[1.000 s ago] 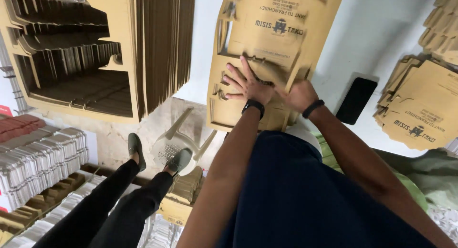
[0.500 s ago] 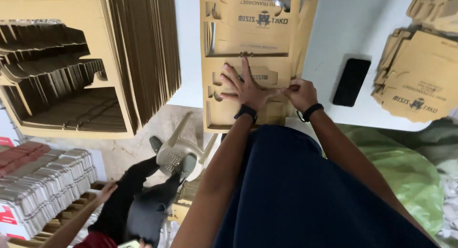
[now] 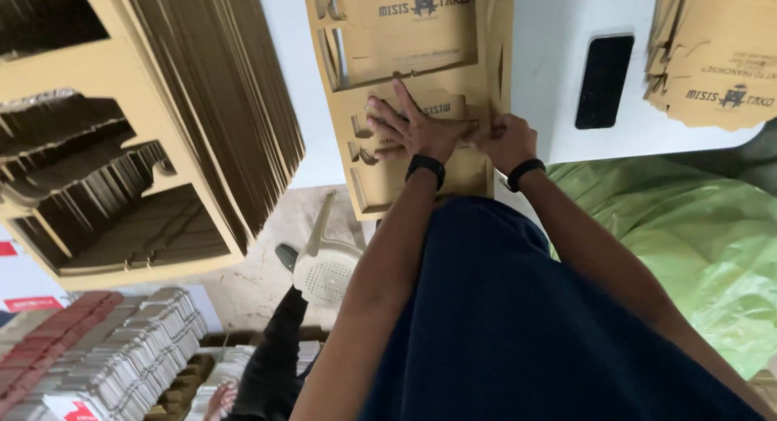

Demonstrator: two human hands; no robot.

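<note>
White table (image 3: 558, 105), black phone (image 3: 604, 81) on it. Left hand (image 3: 413, 129) fingers wide, flat on die-cut cardboard blank (image 3: 405, 40); right hand (image 3: 506, 139) fingers curled, pinching its flap.

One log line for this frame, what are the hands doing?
left hand: flat on die-cut cardboard sheet | right hand: pinching its flap | sheet on white table | black phone beside

Soft, even light falls from above, bright on the white table (image 3: 550, 81) with faint glare, while wide-angle bending stretches the edges and the left hand (image 3: 413, 129) shows slight motion blur.
</note>
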